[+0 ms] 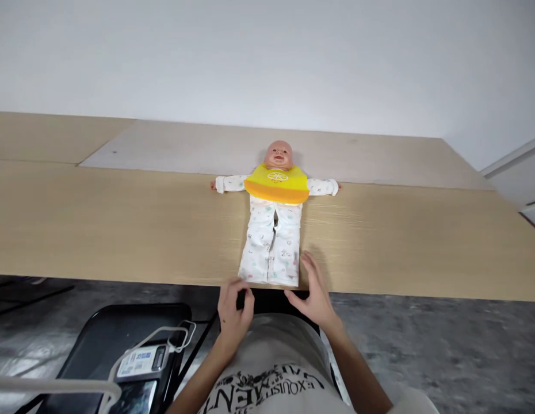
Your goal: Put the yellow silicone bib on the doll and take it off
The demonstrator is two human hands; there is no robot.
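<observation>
A baby doll [278, 155] lies on its back on the table, arms stretched out to both sides and head toward the wall. It wears white patterned pants [263, 241], white sleeves [321, 187] and a yellow bib [278, 178] with an orange lower pocket. By the lower left pant leg, at the table's front edge, is my left hand [235, 307], fingers curved with a gap between thumb and fingers. My right hand [314, 296] is beside the right pant leg, thumb and fingers apart. Neither hand holds anything that I can see.
The wood-toned table [121, 224] runs across the view, with a pale grey panel [185, 146] along its back against a white wall [267, 63]. Below left stands a black chair [121, 322] bearing a white device [142, 361] with a cable [159, 330].
</observation>
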